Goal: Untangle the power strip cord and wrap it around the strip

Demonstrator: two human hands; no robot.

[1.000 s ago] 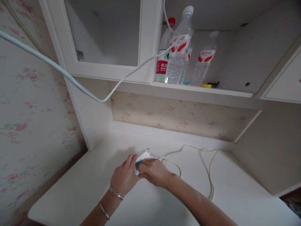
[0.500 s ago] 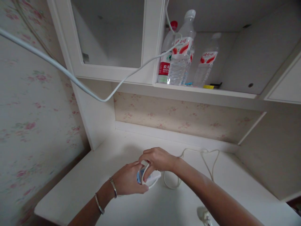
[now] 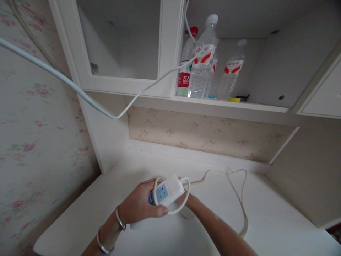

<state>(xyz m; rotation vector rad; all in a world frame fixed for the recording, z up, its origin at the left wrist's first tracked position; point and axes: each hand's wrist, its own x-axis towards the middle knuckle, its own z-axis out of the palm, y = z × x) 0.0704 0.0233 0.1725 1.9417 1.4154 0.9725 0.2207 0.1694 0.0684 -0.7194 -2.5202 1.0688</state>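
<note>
Clasps a power strip between thumb and fingers of the left hand, above the counter, pointing its long axis away and rightward, with cord looping from its far end. Cannot tell the right hand's grip, hidden behind it.

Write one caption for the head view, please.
Left hand holds a white power strip, its cord looped across it.

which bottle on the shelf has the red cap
The leftmost bottle, red-labelled and partly hidden by the large front bottle. The front bottle and the right-hand bottle have whitish caps instead.
</note>
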